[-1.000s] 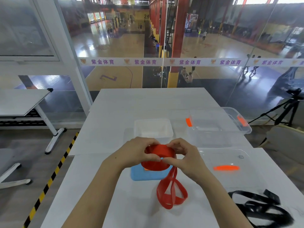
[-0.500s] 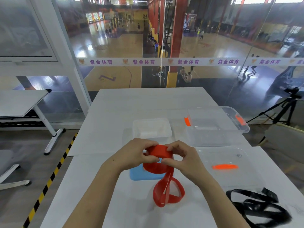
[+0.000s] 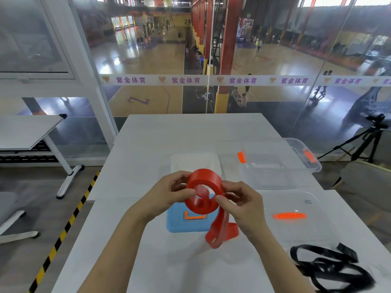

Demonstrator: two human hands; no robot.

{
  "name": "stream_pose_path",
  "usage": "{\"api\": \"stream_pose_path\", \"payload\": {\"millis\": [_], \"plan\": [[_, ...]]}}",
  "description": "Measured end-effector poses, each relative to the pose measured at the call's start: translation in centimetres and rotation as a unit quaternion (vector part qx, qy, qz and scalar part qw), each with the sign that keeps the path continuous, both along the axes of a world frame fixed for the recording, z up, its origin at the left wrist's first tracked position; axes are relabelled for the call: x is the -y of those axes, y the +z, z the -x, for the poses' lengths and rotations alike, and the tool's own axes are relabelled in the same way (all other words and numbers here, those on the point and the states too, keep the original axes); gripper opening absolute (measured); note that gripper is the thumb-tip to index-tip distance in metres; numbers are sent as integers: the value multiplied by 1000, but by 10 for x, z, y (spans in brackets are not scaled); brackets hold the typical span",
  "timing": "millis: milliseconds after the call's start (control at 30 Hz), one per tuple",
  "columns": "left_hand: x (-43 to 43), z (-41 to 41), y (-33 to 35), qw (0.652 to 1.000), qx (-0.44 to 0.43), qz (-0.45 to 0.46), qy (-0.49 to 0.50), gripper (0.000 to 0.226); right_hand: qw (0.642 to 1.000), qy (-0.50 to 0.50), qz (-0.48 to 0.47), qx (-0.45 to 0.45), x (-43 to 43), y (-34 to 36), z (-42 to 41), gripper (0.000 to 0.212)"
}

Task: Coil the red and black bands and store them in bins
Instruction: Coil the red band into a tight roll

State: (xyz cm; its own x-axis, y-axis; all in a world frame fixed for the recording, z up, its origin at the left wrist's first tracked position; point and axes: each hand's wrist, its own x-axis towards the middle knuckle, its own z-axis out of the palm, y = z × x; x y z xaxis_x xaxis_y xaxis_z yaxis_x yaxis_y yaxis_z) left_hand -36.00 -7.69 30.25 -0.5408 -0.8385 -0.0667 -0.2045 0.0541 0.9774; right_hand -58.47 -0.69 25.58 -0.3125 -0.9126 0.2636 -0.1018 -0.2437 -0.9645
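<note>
The red band (image 3: 204, 192) is partly wound into a coil held above the table. My left hand (image 3: 169, 192) pinches the coil's left side and my right hand (image 3: 240, 203) grips its right side. A loose red tail hangs down from the coil to the table in a short loop. The black band (image 3: 330, 266) lies uncoiled in a tangle at the near right of the table. A small white bin (image 3: 195, 162) stands just beyond my hands. A larger clear bin (image 3: 281, 163) with orange latches sits to its right.
A blue lid (image 3: 179, 223) with an orange handle lies flat under the coil. A clear lid (image 3: 296, 216) with an orange handle lies to the right of my hands. A glass wall stands past the table's far edge. A tripod (image 3: 368, 142) stands off the table at right.
The coil has grown and been lifted and tipped so its open centre faces me. The loose red tail has become shorter.
</note>
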Motion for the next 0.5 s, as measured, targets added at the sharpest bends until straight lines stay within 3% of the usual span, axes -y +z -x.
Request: {"api": "stream_pose_path", "payload": {"millis": [167, 367, 500], "plan": [[1, -3, 7, 1000, 1, 13, -14, 54, 998, 26, 22, -55, 0, 10, 3, 42], [1, 11, 20, 987, 109, 119, -18, 41, 993, 46, 46, -103, 0, 21, 4, 39], [0, 15, 20, 987, 72, 146, 15, 36, 993, 58, 49, -95, 1, 24, 4, 36]]}}
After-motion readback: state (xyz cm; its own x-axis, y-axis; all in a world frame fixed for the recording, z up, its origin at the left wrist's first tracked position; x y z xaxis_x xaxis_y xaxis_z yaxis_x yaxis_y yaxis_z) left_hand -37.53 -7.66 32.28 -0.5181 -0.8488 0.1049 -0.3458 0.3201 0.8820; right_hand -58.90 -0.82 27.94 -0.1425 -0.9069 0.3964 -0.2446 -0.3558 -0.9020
